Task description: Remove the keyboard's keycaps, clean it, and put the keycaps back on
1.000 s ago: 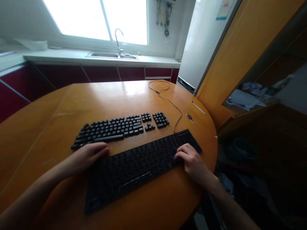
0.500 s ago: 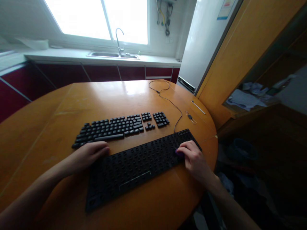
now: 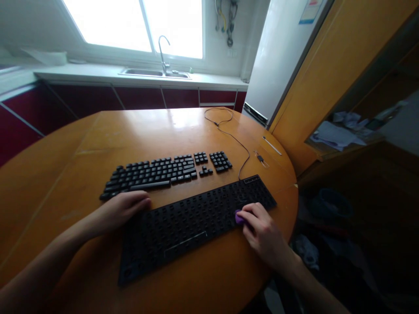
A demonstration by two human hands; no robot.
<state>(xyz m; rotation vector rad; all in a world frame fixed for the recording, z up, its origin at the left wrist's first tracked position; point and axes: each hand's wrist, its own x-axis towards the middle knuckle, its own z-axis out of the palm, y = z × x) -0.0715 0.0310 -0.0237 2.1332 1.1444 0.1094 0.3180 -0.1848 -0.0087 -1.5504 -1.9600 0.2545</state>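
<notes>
A black keyboard with its keycaps off (image 3: pixel 193 216) lies slanted across the wooden table in front of me. At its far left corner my left hand (image 3: pixel 126 208) grips the edge, fingers together and thumb against the board. Pinched in my right hand (image 3: pixel 262 226) is a small purple lump (image 3: pixel 239 216), pressed on the near right part of the keyboard; whether it is cloth or putty I cannot tell. Just beyond the board, the loose black keycaps (image 3: pixel 157 173) are laid out in keyboard order.
The keyboard's cable (image 3: pixel 242 150) runs back to a loop at the far table edge. A small wire keycap puller (image 3: pixel 261 159) and a slim white stick, perhaps a brush (image 3: pixel 272 146), lie at the right. Beyond the table (image 3: pixel 137 128) stand a sink counter and a fridge.
My right hand has moved slightly left and towards me over the keyboard with the purple lump, which shows more now. The left hand keeps its place on the corner.
</notes>
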